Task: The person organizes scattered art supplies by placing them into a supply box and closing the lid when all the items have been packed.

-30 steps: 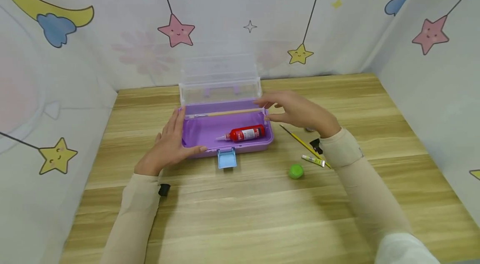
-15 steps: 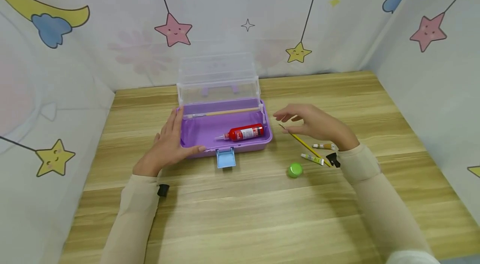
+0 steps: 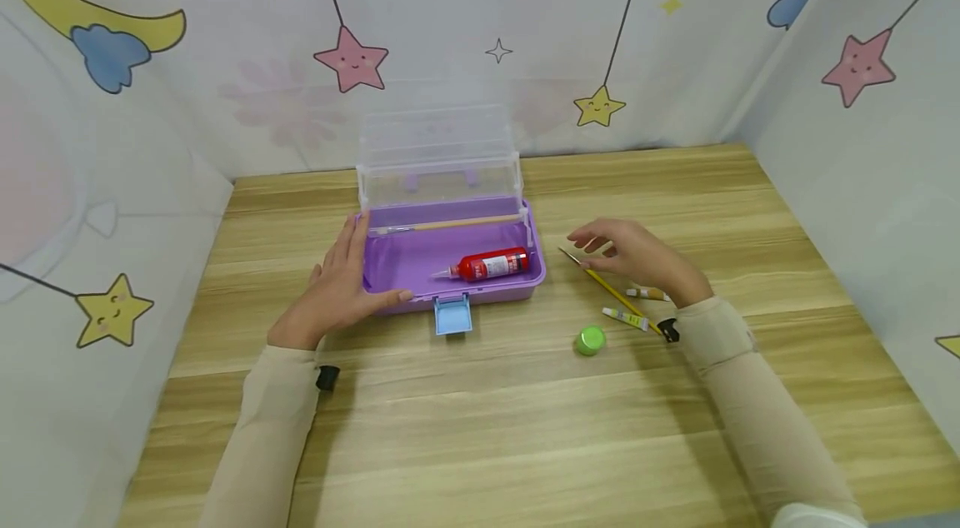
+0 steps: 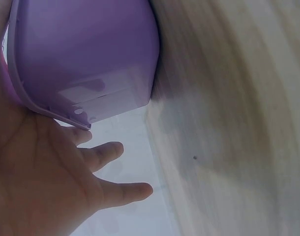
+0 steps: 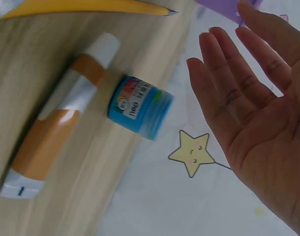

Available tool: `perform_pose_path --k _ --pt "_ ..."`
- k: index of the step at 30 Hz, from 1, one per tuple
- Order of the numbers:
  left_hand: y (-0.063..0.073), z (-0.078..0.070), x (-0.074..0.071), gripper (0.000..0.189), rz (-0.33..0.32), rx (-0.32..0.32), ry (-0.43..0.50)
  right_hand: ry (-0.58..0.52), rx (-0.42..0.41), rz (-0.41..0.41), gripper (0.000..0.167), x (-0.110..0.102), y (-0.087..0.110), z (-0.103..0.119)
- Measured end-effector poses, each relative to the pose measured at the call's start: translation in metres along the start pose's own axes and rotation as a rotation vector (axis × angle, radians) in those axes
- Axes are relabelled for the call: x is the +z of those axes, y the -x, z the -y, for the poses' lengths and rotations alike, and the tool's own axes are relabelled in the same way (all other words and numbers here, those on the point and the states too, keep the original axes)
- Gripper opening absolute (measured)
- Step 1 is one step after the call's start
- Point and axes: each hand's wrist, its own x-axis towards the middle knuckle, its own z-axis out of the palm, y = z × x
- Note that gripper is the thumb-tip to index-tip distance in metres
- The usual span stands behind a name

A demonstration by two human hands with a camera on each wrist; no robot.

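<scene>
My left hand (image 3: 330,291) rests against the left end of a purple box (image 3: 450,295), thumb along the front rim. In the left wrist view the fingers are spread beside the box's purple wall (image 4: 91,54). A red bottle with a pointed nozzle (image 3: 491,265) and a wooden-handled paintbrush (image 3: 465,223) lie in the box. My right hand (image 3: 645,256) hovers empty over the table, fingers loosely bent, above a thin yellow paintbrush (image 3: 611,289). Near it are an orange-banded paint tube (image 5: 51,128) and a small blue paint jar (image 5: 135,105), the jar hidden in the head view.
The box's clear lid (image 3: 438,153) stands raised at the back, and its blue latch (image 3: 453,316) hangs at the front. A green paint tube (image 3: 625,318) and a small green jar (image 3: 590,341) lie right of the box. Printed cloth walls enclose the table (image 3: 480,428).
My right hand has left the box's right end and moved right and slightly toward me, over the paintbrush. An orange paint tube has come into sight beside it. The left hand stays put.
</scene>
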Motion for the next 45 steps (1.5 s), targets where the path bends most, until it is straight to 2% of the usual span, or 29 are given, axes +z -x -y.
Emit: perform_pose_path --k 13,19,25,37,45 --pt "-0.001 0.0 0.003 0.133 0.002 0.005 0.008 0.098 0.094 0.051 0.039 0.014 -0.01 -0.015" --pt "-0.001 0.0 0.003 0.133 -0.007 0.014 0.008 0.176 0.08 0.049 0.038 0.02 -0.015 -0.016" --pt "0.0 -0.001 0.002 0.133 -0.013 0.012 0.004 0.218 0.106 0.028 0.039 0.023 -0.019 -0.014" --pt "0.001 -0.002 0.001 0.132 -0.021 0.008 0.005 0.279 0.087 0.001 0.021 0.03 -0.02 -0.011" --pt "0.002 -0.002 -0.001 0.132 -0.009 0.004 -0.002 0.335 0.083 0.014 0.017 0.029 -0.019 -0.007"
